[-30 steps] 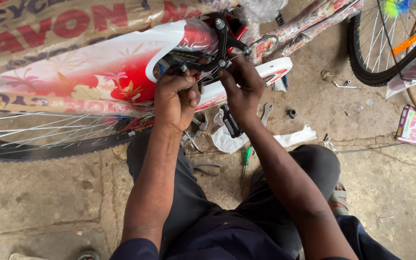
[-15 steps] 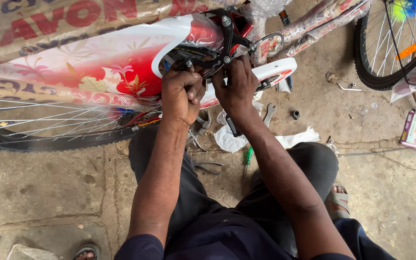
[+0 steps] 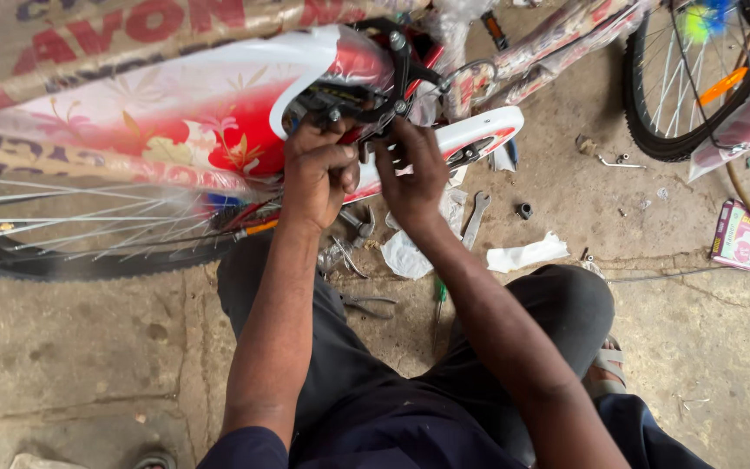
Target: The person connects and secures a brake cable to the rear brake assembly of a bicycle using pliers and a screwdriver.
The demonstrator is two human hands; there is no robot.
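— While both hands sit on that black metal brake caliper (image 3: 366,100), what is each one doing?

— From the head view, the left hand (image 3: 319,174) is curled into a fist around the caliper's lower arm, just under the white and red plastic mudguard (image 3: 219,95). The right hand (image 3: 414,174) has its fingers bunched and pinching at the caliper's bolt side; whether a small tool or nut sits between them I cannot tell.

— And where is the caliper itself?

— On the wrapped bicycle frame (image 3: 549,43), above the spoked rear wheel (image 3: 80,234), close to the mudguard's curved end.

— How should this be handled well?

— I judge the fist should hold the arm steady so the pinching fingers turn without the caliper swinging. Keep the pads square to the rim side.

— Anything nearby?

— A flat steel spanner (image 3: 476,217) lies on the concrete floor (image 3: 88,347) just beyond the right wrist, with grey pliers (image 3: 366,304) nearer the knee and a green-handled screwdriver (image 3: 438,300) beside them
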